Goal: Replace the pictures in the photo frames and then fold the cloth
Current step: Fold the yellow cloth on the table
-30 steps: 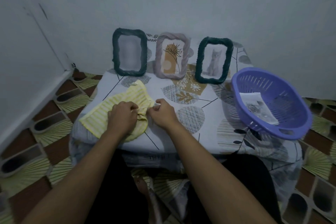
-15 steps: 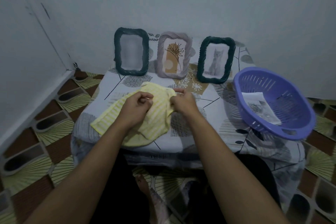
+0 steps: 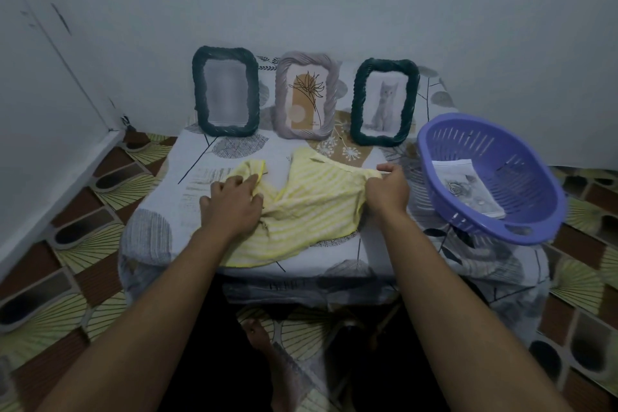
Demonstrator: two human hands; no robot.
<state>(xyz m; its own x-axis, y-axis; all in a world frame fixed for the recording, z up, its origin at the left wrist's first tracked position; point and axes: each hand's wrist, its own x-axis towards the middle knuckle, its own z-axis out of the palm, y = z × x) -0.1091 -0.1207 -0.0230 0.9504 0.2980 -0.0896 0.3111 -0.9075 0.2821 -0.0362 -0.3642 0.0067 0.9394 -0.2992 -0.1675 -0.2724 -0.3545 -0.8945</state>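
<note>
A yellow striped cloth (image 3: 311, 207) lies rumpled and half spread on the small table (image 3: 378, 244). My left hand (image 3: 230, 204) grips its left part near a yellow hem. My right hand (image 3: 388, 189) pinches its right upper edge, pulled out toward the basket. Three photo frames stand against the wall: a dark green one (image 3: 226, 91) with a blurred picture, a grey one (image 3: 307, 94) with a plant drawing, and a dark green one (image 3: 384, 102) with a cat picture.
A purple slotted basket (image 3: 521, 211) sits on the table's right end, holding a printed picture (image 3: 468, 186). The table wears a leaf-patterned cover. Walls close in behind and to the left. Patterned floor tiles surround the table, and my foot (image 3: 257, 334) shows below.
My hands have moved apart, the right one sweeping rightward with the cloth's edge. The bunched cloth has opened out across the table's middle.
</note>
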